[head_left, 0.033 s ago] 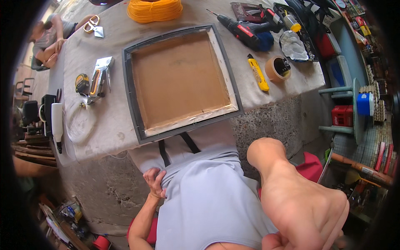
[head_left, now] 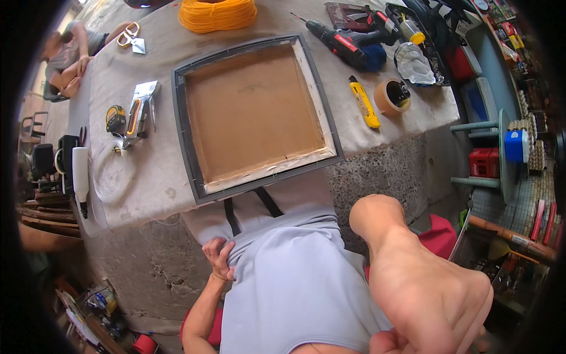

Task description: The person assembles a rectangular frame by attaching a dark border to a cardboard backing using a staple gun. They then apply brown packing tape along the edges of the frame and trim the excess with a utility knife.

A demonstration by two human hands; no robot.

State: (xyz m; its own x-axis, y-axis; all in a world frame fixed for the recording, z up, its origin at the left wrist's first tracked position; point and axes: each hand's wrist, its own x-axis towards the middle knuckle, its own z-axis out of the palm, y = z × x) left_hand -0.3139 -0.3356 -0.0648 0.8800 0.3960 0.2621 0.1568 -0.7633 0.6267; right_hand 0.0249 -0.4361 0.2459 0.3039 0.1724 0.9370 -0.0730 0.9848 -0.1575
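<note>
My left hand (head_left: 218, 258) rests at my waist against the pale grey garment (head_left: 295, 277), its bent fingers slightly apart and holding nothing. Close to the camera, my right hand (head_left: 439, 301) is raised at lower right with its fingers curled in; whatever they hold, if anything, is hidden. In front of me a dark grey picture frame (head_left: 268, 179) lies back side up at the table's near edge. Inside it are pale canvas edges (head_left: 309, 88) and a brown panel (head_left: 253, 106). Neither hand touches it.
Left of the frame lie a staple gun (head_left: 140, 112), a tape measure (head_left: 115, 118), coiled clear line (head_left: 113, 174) and scissors (head_left: 125, 36). Orange cord (head_left: 217, 15) sits behind. On the right are a cordless drill (head_left: 348, 46), yellow utility knife (head_left: 364, 103) and tape roll (head_left: 389, 100). Another person (head_left: 73, 56) sits far left.
</note>
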